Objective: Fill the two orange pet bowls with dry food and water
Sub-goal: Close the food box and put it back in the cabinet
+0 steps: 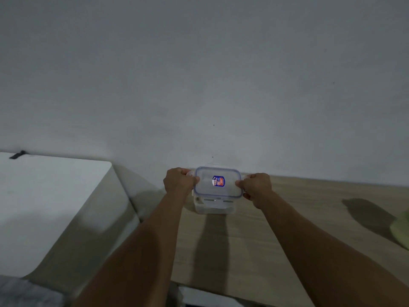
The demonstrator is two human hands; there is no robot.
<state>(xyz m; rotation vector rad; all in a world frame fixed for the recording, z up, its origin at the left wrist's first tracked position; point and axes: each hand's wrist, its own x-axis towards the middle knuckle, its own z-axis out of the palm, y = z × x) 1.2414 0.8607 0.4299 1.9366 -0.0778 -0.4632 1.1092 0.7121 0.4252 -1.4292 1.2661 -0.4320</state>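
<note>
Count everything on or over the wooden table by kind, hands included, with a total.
Clear plastic container with a blue-rimmed lid: 1
Bare hands gripping its sides: 2, left hand and right hand
Pale green object, cut off at the right edge: 1
Total: 4

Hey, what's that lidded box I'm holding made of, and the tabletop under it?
Box: seemingly clear plastic, faintly glossy, with see-through walls. Lid: the same clear plastic, with a blue rim seal, perhaps rubbery. Tabletop: pale, matte wood grain; solid wood or laminate, I cannot tell.
</note>
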